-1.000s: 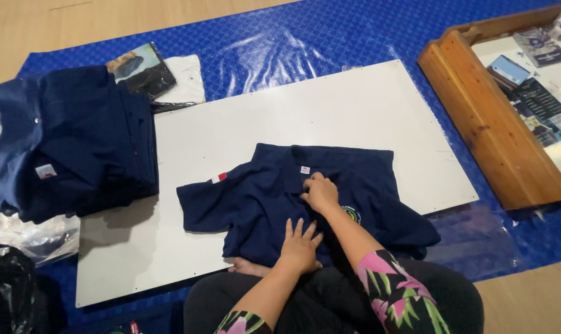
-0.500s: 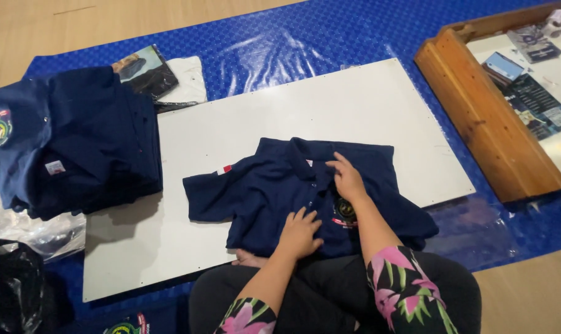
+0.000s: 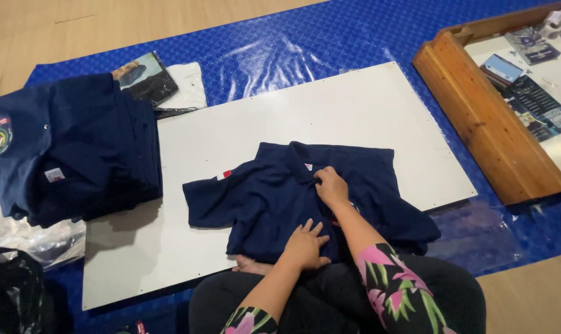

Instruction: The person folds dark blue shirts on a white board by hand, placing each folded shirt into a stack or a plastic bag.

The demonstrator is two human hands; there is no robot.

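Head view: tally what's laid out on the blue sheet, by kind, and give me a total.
Navy polo shirt spread flat on the board, under both hands: 1
Stack of folded navy shirts: 1
White board: 1
Wooden-framed panel: 1
Bagged dark garment on a white sheet: 1
Total: 5

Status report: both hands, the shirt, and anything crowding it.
Left hand flat on navy polo shirt, lower front. Right hand pinching fabric below collar. Shirt spread on white board. Stack of navy shirts to the side, apart.
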